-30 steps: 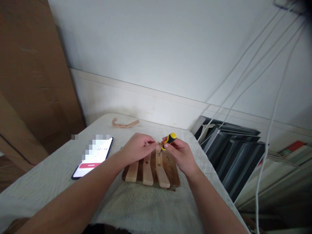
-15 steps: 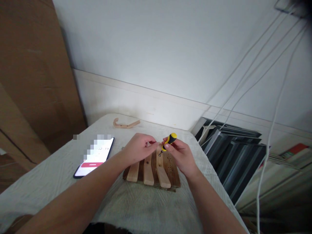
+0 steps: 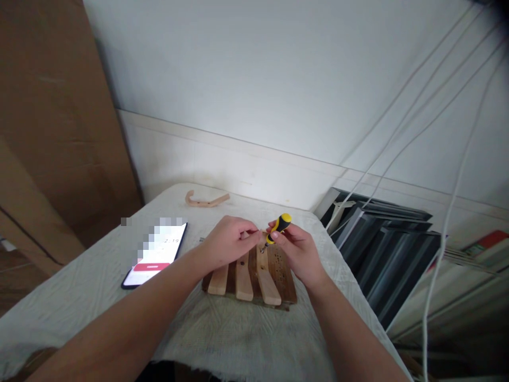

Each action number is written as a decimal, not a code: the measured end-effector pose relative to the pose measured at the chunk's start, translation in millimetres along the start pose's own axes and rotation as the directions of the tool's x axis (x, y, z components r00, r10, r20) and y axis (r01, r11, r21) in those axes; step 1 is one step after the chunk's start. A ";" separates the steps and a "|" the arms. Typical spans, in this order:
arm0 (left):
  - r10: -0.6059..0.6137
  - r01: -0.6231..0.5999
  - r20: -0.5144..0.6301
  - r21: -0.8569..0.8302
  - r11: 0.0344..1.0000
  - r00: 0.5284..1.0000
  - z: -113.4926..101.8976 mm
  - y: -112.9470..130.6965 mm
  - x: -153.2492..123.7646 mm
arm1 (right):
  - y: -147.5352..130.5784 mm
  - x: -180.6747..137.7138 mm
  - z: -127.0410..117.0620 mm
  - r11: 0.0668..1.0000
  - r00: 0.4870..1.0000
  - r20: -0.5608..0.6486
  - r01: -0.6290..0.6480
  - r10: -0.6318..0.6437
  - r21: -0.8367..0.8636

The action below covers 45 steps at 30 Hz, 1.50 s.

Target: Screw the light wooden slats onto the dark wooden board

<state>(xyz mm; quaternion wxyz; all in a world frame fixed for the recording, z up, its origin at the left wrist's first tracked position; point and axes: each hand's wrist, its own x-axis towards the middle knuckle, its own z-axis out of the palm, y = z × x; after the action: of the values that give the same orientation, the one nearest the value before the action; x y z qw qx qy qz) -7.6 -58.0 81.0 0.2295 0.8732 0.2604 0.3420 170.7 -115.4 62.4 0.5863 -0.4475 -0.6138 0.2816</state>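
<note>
My right hand [image 3: 300,249] is closed round a short yellow and black screwdriver [image 3: 281,225], which leans with its tip down at the upper hole of the rightmost wooden hook [image 3: 269,286]. My left hand [image 3: 228,241] is closed, its thumb and fingertips pinching at the far end of that same hook; the exact grip is partly hidden. Beneath both hands lies a dark brown wooden board [image 3: 284,281]. Two more pale hooks, a middle one [image 3: 244,286] and a left one [image 3: 218,281], rest on it side by side, partly covered by my left hand.
A loose wooden hook [image 3: 207,201] lies at the back of the cloth-covered table [image 3: 258,339]. Left of the board is a phone [image 3: 159,260] with a lit screen. Grey panels [image 3: 382,254] lean beside the table on the right, with white cables [image 3: 449,212] hanging there. A cardboard box [image 3: 67,116] stands left.
The view has shifted slightly. Both hands keep their places over the board, and the screwdriver stays at the rightmost hook with its handle barely moved.
</note>
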 end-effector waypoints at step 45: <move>0.029 -0.076 -0.225 -0.203 0.976 0.974 4.3 16.1 12.7 | -12.7 -2.3 0.1 0.881 0.962 0.160 0.268 -0.222 -0.390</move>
<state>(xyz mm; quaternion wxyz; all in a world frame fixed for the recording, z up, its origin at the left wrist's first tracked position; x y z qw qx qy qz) 8.3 -63.4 93.5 0.2810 0.8074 0.2232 0.4683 167.6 -123.0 72.4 0.4758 -0.4624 -0.7421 0.0953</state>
